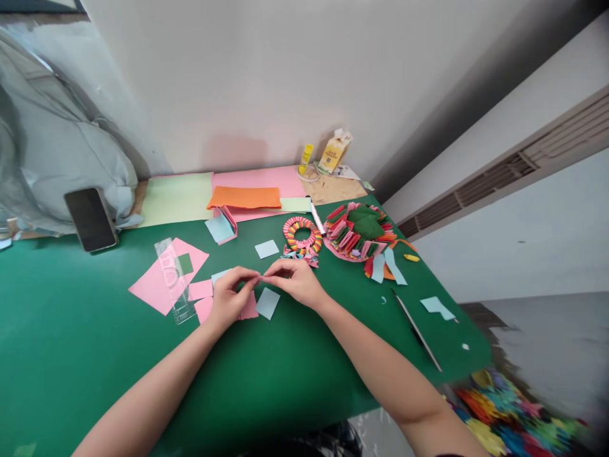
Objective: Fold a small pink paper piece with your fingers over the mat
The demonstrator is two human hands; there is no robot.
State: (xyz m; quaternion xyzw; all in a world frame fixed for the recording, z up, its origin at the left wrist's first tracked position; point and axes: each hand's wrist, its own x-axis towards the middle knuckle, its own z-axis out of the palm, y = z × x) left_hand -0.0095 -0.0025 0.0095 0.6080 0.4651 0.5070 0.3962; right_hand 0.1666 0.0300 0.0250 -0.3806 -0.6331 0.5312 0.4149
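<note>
My left hand [233,297] and my right hand [297,280] meet at the fingertips above the green table [266,381]. Thumb and forefinger are pinched on each side. Whatever lies between them is too small to make out. Beneath and beside the left hand are pink paper pieces [200,290], partly covered by it. A light blue paper square [268,303] lies just below the fingertips, and another blue piece [266,249] rests farther back. Beyond the right hand is a ring of folded striped paper [291,227] in pink, yellow and red.
To the left, a clear plastic stencil ruler [183,310] overlaps a pink sheet [151,287]; a phone [91,219] lies farther out. Right are a layered paper flower [340,231], a marker [316,216] and a long thin blade-like tool [419,331]. A glue stick [305,158] stands behind.
</note>
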